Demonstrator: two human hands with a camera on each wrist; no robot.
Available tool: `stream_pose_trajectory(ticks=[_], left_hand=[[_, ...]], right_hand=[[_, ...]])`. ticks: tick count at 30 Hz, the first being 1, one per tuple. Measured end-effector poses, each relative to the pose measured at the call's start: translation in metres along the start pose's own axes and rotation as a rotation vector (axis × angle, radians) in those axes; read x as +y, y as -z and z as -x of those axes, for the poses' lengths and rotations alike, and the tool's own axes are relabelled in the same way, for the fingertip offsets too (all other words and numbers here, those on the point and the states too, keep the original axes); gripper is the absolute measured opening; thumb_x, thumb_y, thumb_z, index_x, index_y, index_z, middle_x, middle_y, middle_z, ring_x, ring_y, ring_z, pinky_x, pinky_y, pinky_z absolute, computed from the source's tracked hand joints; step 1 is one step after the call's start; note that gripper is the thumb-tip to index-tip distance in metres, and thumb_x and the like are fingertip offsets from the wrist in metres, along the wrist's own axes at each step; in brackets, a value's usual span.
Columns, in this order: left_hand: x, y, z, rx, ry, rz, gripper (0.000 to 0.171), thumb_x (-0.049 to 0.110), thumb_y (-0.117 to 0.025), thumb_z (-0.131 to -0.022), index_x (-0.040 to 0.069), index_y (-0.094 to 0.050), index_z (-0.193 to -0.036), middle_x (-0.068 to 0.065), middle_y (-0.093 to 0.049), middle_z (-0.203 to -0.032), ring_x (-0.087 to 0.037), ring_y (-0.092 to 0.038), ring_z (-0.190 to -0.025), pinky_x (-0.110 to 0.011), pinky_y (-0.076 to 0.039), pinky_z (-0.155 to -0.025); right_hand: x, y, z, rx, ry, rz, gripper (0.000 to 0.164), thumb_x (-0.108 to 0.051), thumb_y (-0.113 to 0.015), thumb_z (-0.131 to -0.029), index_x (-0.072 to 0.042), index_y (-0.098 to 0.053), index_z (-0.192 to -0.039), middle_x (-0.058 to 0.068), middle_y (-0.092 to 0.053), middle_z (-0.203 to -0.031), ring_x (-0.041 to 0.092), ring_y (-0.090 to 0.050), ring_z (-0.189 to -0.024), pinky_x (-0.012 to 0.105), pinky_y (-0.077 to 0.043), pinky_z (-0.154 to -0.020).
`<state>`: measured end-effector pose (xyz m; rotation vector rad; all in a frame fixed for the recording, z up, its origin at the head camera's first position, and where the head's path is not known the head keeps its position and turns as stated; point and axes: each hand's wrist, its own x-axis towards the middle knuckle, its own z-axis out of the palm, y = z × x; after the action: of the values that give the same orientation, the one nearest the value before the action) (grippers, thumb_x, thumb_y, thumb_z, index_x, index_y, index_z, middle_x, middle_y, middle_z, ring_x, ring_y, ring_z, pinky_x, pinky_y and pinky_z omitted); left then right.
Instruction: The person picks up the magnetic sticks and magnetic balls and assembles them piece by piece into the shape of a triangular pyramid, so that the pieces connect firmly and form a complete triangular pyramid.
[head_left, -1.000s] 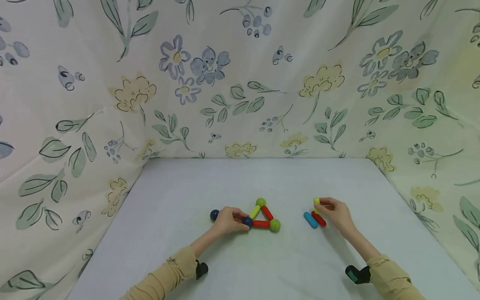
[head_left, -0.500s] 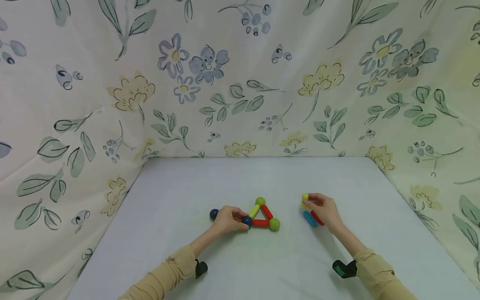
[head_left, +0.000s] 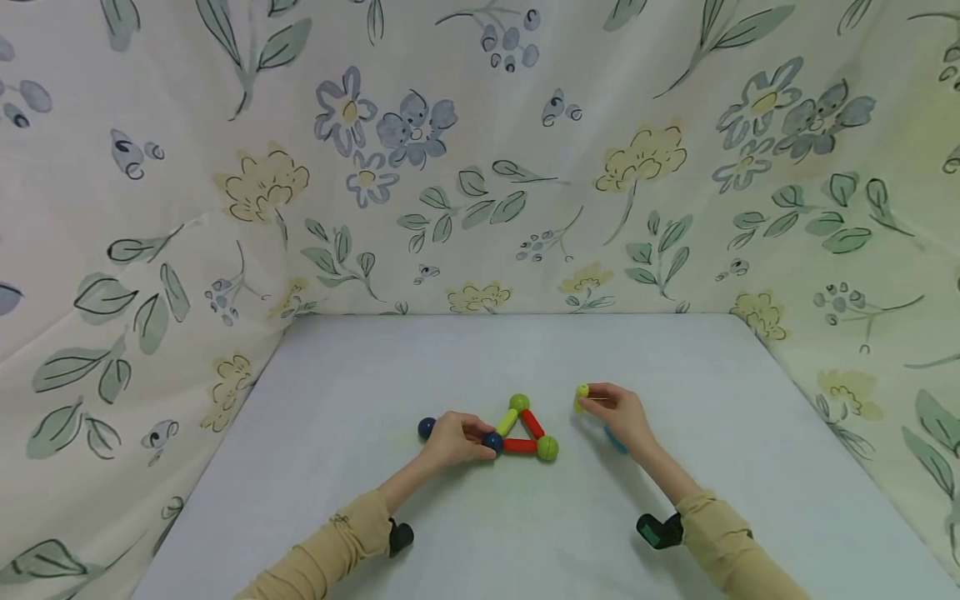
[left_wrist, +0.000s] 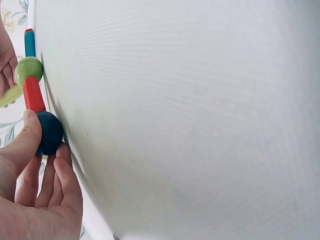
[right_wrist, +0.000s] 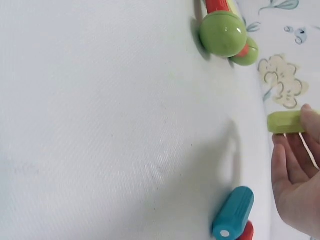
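- R hand (head_left: pixel 618 417): thumb + fingers pinching lime rod (head_left: pixel 580 400), approx. upright, at triangle's (head_left: pixel 533 424) 2 o'clock.
- L hand (head_left: pixel 453 442): thumb + fingers gripping navy ball (head_left: pixel 492 442), triangle's 8 o'clock corner.
- Other corners: green balls (head_left: pixel 547 448), 12 + 4 o'clock; sides = 2nd lime rod (head_left: pixel 507 422), 2 red rods (head_left: pixel 520 447).
- Blue rod (right_wrist: pixel 234 213) on table (head_left: pixel 480 533), R hand's 6 o'clock; loose red rod (right_wrist: pixel 246 231) just beside.
- 2nd navy ball (head_left: pixel 427 428): L hand's 10 o'clock.

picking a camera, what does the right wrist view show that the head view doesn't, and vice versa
Only the right wrist view: the loose red stick beside the blue stick. Only the head view: the left hand, two dark blue balls and both sleeves. Both: two green balls, the blue stick, and the right hand holding a yellow-green stick.
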<state>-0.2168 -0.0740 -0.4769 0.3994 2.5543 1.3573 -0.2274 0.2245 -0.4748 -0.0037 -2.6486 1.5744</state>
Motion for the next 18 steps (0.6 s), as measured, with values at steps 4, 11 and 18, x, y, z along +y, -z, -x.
stream_pose_trajectory(ticks=[4,11,18], left_hand=[[0.001,0.000,0.000,-0.003,0.000,-0.003,0.031,0.007,-0.084,-0.068,0.003,-0.073,-0.097,-0.009,-0.072,-0.087,-0.010,-0.060,-0.071,-0.019,-0.050,-0.063],[0.000,0.001,0.000,0.005,-0.019,0.010,0.031,0.006,-0.084,-0.067,0.002,-0.073,-0.096,-0.010,-0.072,-0.087,-0.009,-0.061,-0.071,-0.018,-0.050,-0.063],[0.000,0.000,0.000,0.008,-0.023,0.012,0.031,0.006,-0.084,-0.067,0.002,-0.074,-0.095,-0.009,-0.072,-0.087,-0.009,-0.061,-0.071,-0.019,-0.051,-0.063]], right_hand=[[-0.005,-0.006,-0.002,-0.027,-0.035,-0.006,0.041,-0.025,-0.068,-0.088,-0.002,-0.062,-0.121,0.018,-0.065,-0.119,0.029,-0.064,-0.107,0.033,-0.053,-0.088],[-0.015,-0.015,-0.003,-0.033,-0.064,-0.062,0.040,-0.021,-0.068,-0.088,-0.001,-0.061,-0.122,0.019,-0.063,-0.121,0.030,-0.062,-0.111,0.033,-0.053,-0.090],[-0.020,-0.025,-0.007,-0.031,-0.046,-0.073,0.039,-0.020,-0.068,-0.088,-0.002,-0.062,-0.122,0.019,-0.064,-0.120,0.030,-0.063,-0.108,0.037,-0.053,-0.090]])
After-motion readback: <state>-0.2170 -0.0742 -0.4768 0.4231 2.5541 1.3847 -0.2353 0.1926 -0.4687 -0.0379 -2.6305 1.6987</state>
